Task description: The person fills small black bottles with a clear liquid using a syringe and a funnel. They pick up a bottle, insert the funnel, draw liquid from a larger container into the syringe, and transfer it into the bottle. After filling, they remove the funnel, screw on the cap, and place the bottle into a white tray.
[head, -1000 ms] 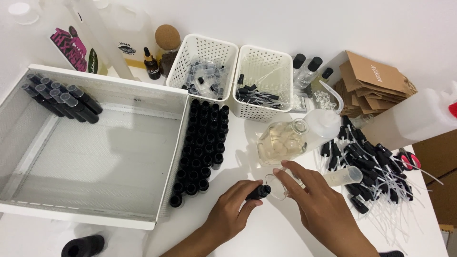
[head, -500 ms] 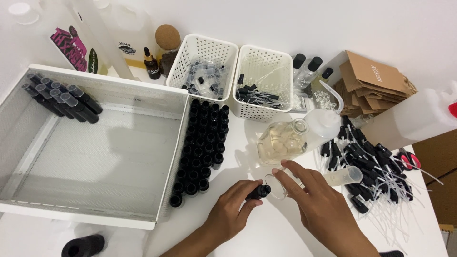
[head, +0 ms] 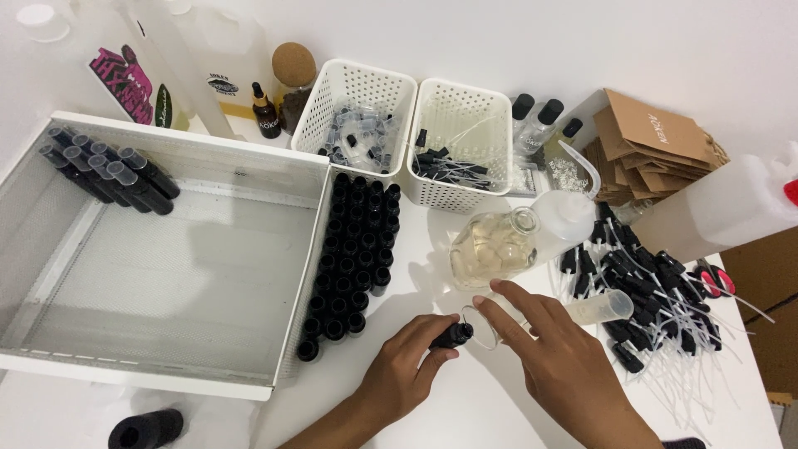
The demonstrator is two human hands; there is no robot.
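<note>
Presently, from my remote station, I observe the left hand with fingers closed around a small black bottle, held tilted with its mouth toward the right, just above the white table. My view shows the right hand with fingers curled and pinching the rim of a small clear funnel, which sits right at the mouth of that bottle; I cannot tell whether the two are touching. Just beyond the hands stands a round glass flask of pale yellow liquid, with a white squeeze bottle lying beside it. A small clear measuring cup lies on its side near the right hand, at the edge of a pile of black pump tops with white tubes. To the left of the hands, a block of open black bottles stands in rows beside a large white mesh tray, which holds a few capped bottles in its far left corner. Two white baskets stand at the back, holding clear caps and pump parts respectively.
</note>
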